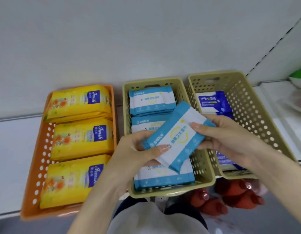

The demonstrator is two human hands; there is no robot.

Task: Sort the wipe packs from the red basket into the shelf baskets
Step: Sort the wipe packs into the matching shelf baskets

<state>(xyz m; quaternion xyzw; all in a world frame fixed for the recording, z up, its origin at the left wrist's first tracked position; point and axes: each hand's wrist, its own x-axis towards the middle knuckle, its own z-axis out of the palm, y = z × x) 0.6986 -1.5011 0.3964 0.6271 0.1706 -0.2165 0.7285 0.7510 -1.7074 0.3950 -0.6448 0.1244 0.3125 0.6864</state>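
The light-blue wipe pack [176,137] is up in the air, tilted, right over the middle beige basket [163,193], not dropped in yet. The left grip [138,149] pinches its near end with the thumb on top, and the right grip [227,137] has its fingers curled round the far end, so both are holding it.

Progress-wise I'd say it's pretty far along. The middle basket has matching light-blue packs [151,100] in three piles front to back, and this one looks headed for the same spot. The orange basket [40,157] on the left holds three yellow packs [82,139] in a row. The right beige basket [247,105] has dark-blue alcohol wipes [212,101], partly hidden behind the right grip.

How much is left, no idea. The red basket isn't clearly in view, just some blurry red shapes [230,196] below the edge of the shelf [11,141].
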